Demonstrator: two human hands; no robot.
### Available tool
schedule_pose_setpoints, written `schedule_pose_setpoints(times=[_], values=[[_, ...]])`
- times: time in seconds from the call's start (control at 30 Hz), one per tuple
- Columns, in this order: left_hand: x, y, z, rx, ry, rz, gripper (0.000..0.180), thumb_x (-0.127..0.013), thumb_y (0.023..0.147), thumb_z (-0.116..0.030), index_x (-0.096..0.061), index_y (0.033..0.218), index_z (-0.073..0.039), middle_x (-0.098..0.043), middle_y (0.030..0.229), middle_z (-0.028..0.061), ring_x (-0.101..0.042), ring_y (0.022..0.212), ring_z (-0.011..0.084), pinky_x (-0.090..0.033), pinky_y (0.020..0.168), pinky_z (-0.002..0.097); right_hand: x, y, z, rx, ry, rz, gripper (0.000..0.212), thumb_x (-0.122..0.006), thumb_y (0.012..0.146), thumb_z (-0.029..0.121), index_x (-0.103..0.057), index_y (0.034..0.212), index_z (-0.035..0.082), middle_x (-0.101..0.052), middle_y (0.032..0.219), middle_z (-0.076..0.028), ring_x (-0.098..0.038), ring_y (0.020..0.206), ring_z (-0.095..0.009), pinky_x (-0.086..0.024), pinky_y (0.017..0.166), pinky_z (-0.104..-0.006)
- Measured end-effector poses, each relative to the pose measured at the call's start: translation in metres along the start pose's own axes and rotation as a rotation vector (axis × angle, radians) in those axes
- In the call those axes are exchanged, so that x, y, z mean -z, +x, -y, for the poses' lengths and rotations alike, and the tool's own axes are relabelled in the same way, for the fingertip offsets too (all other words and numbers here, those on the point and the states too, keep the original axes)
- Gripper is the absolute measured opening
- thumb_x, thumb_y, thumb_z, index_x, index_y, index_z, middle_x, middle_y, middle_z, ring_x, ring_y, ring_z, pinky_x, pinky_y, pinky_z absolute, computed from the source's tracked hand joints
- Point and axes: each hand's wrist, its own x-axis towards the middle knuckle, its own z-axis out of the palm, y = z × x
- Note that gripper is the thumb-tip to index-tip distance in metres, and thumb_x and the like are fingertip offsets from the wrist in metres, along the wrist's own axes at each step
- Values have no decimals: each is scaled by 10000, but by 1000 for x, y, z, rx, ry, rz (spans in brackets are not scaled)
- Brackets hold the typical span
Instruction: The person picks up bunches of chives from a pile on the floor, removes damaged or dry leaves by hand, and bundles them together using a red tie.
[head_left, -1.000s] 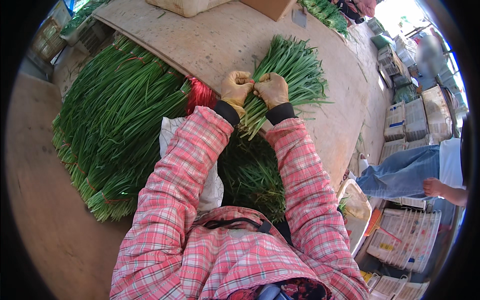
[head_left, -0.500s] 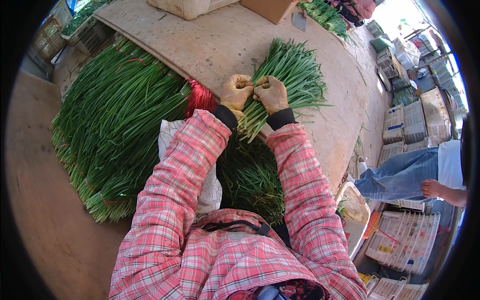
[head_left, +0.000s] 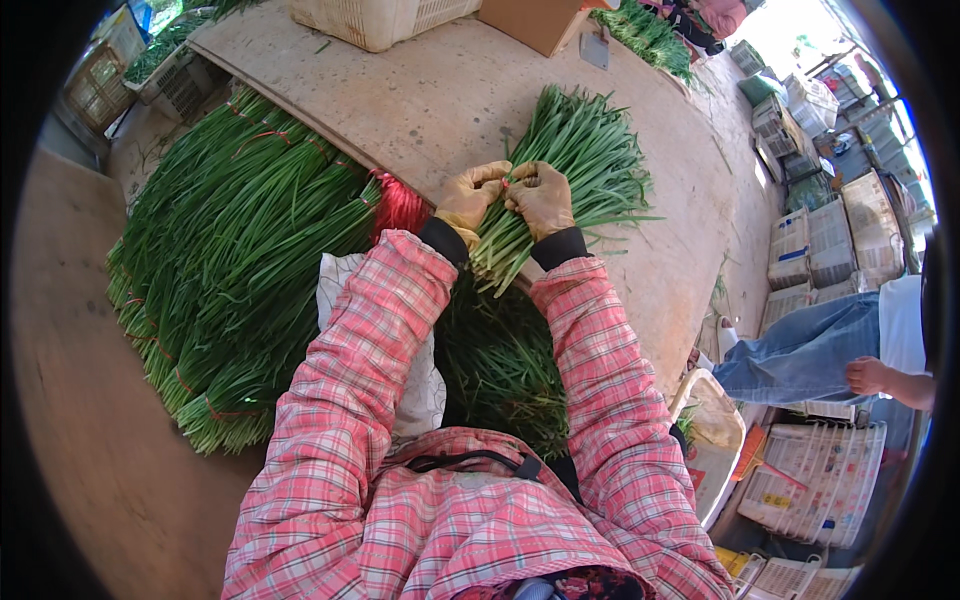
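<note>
A bunch of long green leaves with pale stems, which look like garlic chives (head_left: 590, 165), lies on the board at the table's edge. A thin red tie (head_left: 507, 182) goes round its stem part. My left hand (head_left: 467, 203) and my right hand (head_left: 542, 200), both in yellowish gloves, meet over the bunch with fingers pinched at this tie. The exact fingertip grip is partly hidden. Just left of my left hand hangs a bundle of red ties (head_left: 400, 208). Further left is a big heap of tied chive bunches (head_left: 240, 230).
Loose greens (head_left: 500, 365) lie below my forearms, beside a white sack (head_left: 425, 390). A white crate (head_left: 375, 22) and a cardboard box (head_left: 530, 22) stand at the far edge. On the right are a person in jeans (head_left: 800, 345), stacked crates (head_left: 830, 245) and a pale tub (head_left: 715, 425).
Both hands stay at the tie, with the fingers shifted slightly and the right hand's fingers curled more. The whole view has moved a little; the bunch stays in place on the board.
</note>
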Motion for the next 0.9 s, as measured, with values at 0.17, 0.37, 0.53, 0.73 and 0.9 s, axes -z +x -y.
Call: schedule_pose_setpoints(times=[0.17, 0.37, 0.53, 0.73, 0.9], values=[[2, 0, 1, -16, 118, -23, 189, -564, 845, 2, -617, 1026, 10, -633, 951, 58, -579, 835, 124, -481, 782, 269, 0, 2, 4, -45, -4, 22, 262, -573, 719, -91, -560, 976, -43, -561, 643, -41, -542, 510, -95, -414, 462, -214], [-4, 1, 13, -262, 347, -153, 106, -583, 826, 1, -631, 919, -11, -595, 892, 60, -568, 798, 151, -470, 732, 273, 5, 7, 2, -68, -38, 157, 171, -553, 765, -49, -624, 919, -30, -570, 670, -3, -502, 537, -65, -408, 487, -203], [-26, -13, -6, -752, 869, -263, 120, -604, 760, 24, -616, 857, -47, -500, 868, 101, -519, 831, 256, -434, 729, 341, 20, 10, 13, -164, -41, 344, 192, -597, 798, 32, -629, 981, -18, -599, 715, -6, -509, 533, -66, -433, 491, -206], [-37, -16, -13, -800, 797, -193, 124, -613, 732, 32, -606, 816, -59, -478, 861, 112, -502, 835, 270, -419, 730, 348, 48, 6, 28, -179, -155, 463, 238, -638, 783, 98, -647, 992, -16, -632, 745, -25, -566, 540, -78, -472, 480, -211], [-35, -14, -2, -504, 597, -22, 650, -661, 782, -108, -308, 1312, 24, -433, 1230, 192, -423, 1182, 290, -340, 1007, 366, 57, -7, 12, -166, 20, 358, 183, -667, 810, 141, -670, 926, 1, -622, 720, -29, -541, 527, -79, -462, 480, -209]])
